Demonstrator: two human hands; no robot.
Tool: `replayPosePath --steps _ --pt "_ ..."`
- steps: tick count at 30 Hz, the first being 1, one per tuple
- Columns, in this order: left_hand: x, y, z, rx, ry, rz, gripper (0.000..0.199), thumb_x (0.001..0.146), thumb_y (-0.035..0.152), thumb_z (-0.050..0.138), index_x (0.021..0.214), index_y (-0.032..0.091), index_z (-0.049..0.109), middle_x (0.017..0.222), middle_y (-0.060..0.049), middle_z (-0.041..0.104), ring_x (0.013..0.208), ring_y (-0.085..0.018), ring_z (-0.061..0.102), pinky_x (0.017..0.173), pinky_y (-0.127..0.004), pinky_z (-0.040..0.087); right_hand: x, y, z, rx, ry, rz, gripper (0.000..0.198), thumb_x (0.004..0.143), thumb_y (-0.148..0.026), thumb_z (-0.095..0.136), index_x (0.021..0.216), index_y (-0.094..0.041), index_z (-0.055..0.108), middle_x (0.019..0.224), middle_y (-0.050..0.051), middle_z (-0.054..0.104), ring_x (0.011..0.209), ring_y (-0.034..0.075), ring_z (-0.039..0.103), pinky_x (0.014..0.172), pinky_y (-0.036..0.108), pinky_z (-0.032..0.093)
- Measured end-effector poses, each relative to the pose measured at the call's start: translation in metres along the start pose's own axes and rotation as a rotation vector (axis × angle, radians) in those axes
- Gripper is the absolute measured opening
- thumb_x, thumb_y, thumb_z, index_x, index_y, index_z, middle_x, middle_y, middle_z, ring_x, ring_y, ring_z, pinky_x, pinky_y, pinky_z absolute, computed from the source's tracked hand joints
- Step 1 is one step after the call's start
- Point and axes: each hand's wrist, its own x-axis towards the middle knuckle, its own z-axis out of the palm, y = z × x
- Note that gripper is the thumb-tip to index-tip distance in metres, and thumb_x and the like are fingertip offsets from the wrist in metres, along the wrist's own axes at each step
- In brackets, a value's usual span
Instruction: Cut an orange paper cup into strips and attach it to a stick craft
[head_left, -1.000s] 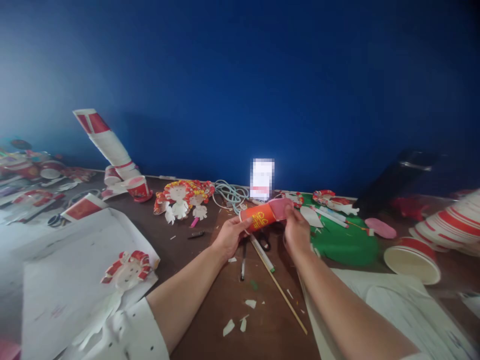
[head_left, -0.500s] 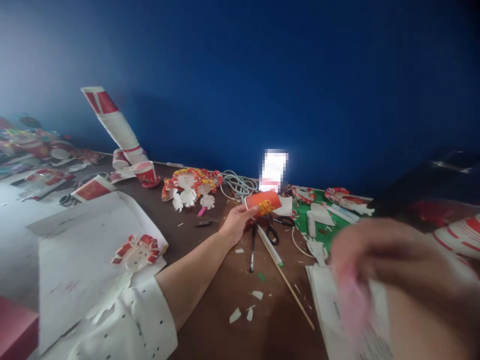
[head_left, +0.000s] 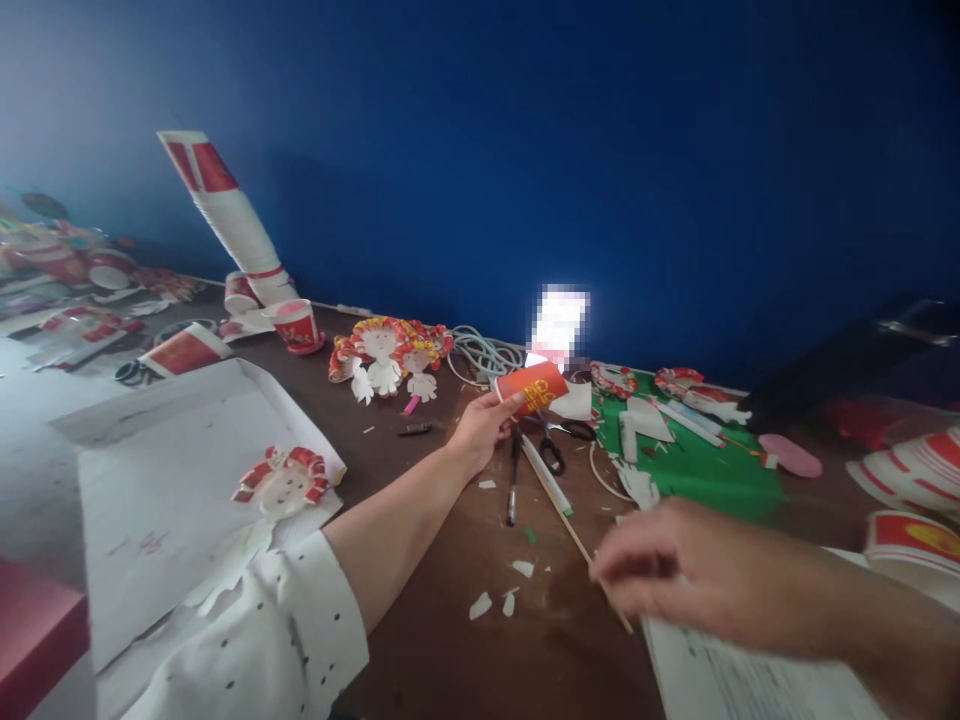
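My left hand is closed around a red paper cup with yellow lettering, held on its side above the table. My right hand is somewhat blurred, its curled fingers and thumb slightly apart with nothing seen between them. Its fingertips are over or beside a thin wooden stick; whether they touch it I cannot tell. Below the cup lie black-handled scissors, a black pen and a white marker with a green end.
Several paper dolls lie at the back. A leaning stack of cups rises at left near a white sheet. On the right are a green sheet, a pink oval, printed paper and more cups. A blue wall stands behind.
My right hand has moved down and left toward the wooden stick. The pinkish blur at its fingers is gone, and the pink oval now shows. My left hand still holds the cup.
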Motion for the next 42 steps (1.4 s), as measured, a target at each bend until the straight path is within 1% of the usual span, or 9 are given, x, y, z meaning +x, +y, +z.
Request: replayPosePath --steps 4,10,13,15,20,25,29,35,42 --pt "0.000 0.002 -0.002 -0.060 0.039 0.008 0.037 0.057 0.038 0.082 0.074 0.013 0.060 0.058 0.002 0.052 0.048 -0.003 0.040 0.044 -0.017 0.025 0.047 -0.007 -0.005 -0.253 0.269 0.169 0.020 0.082 -0.036 0.054 0.080 -0.027 0.072 0.079 0.003 0.071 0.070 0.019 0.061 0.061 0.028 0.038" --pt "-0.001 0.006 0.001 -0.124 0.094 -0.014 0.034 0.062 0.036 0.078 0.074 0.013 0.057 0.059 0.001 0.055 0.050 -0.006 0.047 0.045 -0.019 0.031 0.075 -0.014 0.021 -0.442 0.371 0.191 0.021 0.085 -0.034 0.051 0.075 -0.024 0.067 0.078 0.004 0.070 0.069 0.019 0.061 0.057 0.029 0.033" --pt "0.000 0.005 0.002 -0.143 0.099 -0.019 0.032 0.065 0.038 0.075 0.076 0.013 0.057 0.058 0.001 0.054 0.050 -0.007 0.047 0.045 -0.020 0.032 0.089 -0.005 0.017 -0.528 0.447 0.268 0.025 0.088 -0.036 0.047 0.078 -0.022 0.065 0.082 0.007 0.069 0.073 0.021 0.062 0.058 0.030 0.033" --pt "0.002 0.004 0.001 -0.144 0.097 -0.018 0.033 0.066 0.039 0.074 0.078 0.012 0.058 0.061 -0.001 0.057 0.050 -0.007 0.048 0.046 -0.020 0.034 0.100 0.006 0.009 -0.545 0.519 0.307 0.024 0.089 -0.035 0.046 0.089 -0.021 0.065 0.093 0.010 0.068 0.081 0.023 0.063 0.063 0.030 0.036" --pt "0.004 0.004 -0.001 -0.170 0.094 -0.020 0.031 0.068 0.034 0.074 0.083 0.011 0.060 0.068 -0.002 0.060 0.055 -0.007 0.051 0.049 -0.019 0.039 0.121 0.028 -0.002 -0.527 0.502 0.310 0.032 0.084 -0.035 0.055 0.111 -0.020 0.064 0.110 0.014 0.062 0.097 0.028 0.060 0.073 0.033 0.041" --pt "0.006 0.006 -0.002 -0.254 0.092 -0.017 0.026 0.069 0.028 0.074 0.083 0.011 0.060 0.069 -0.002 0.060 0.057 -0.007 0.053 0.051 -0.018 0.041 0.123 0.030 0.000 -0.514 0.490 0.329 0.036 0.085 -0.042 0.050 0.113 -0.024 0.064 0.107 0.013 0.063 0.096 0.029 0.061 0.072 0.035 0.041" --pt "0.008 0.006 -0.003 -0.288 0.084 -0.019 0.021 0.072 0.025 0.072 0.083 0.010 0.061 0.070 -0.003 0.061 0.058 -0.007 0.054 0.053 -0.018 0.043 0.119 0.027 -0.003 -0.476 0.444 0.349 0.044 0.079 -0.054 0.056 0.110 -0.025 0.065 0.104 0.012 0.064 0.095 0.031 0.061 0.071 0.036 0.041" --pt "0.006 0.010 -0.001 -0.347 0.077 -0.045 0.014 0.077 0.022 0.065 0.082 0.009 0.063 0.072 -0.006 0.063 0.064 -0.011 0.059 0.057 -0.021 0.047 0.124 0.033 -0.003 -0.435 0.430 0.310 0.032 0.076 -0.021 0.055 0.106 -0.020 0.067 0.101 0.013 0.067 0.091 0.025 0.063 0.070 0.030 0.040" --pt "0.008 0.010 -0.001 -0.425 0.042 -0.041 0.012 0.080 0.017 0.059 0.082 0.007 0.065 0.072 -0.008 0.065 0.066 -0.012 0.061 0.059 -0.021 0.050 0.120 0.046 0.002 -0.213 0.553 0.219 0.029 0.074 -0.025 0.057 0.100 -0.022 0.070 0.090 0.006 0.072 0.082 0.022 0.065 0.069 0.029 0.043"
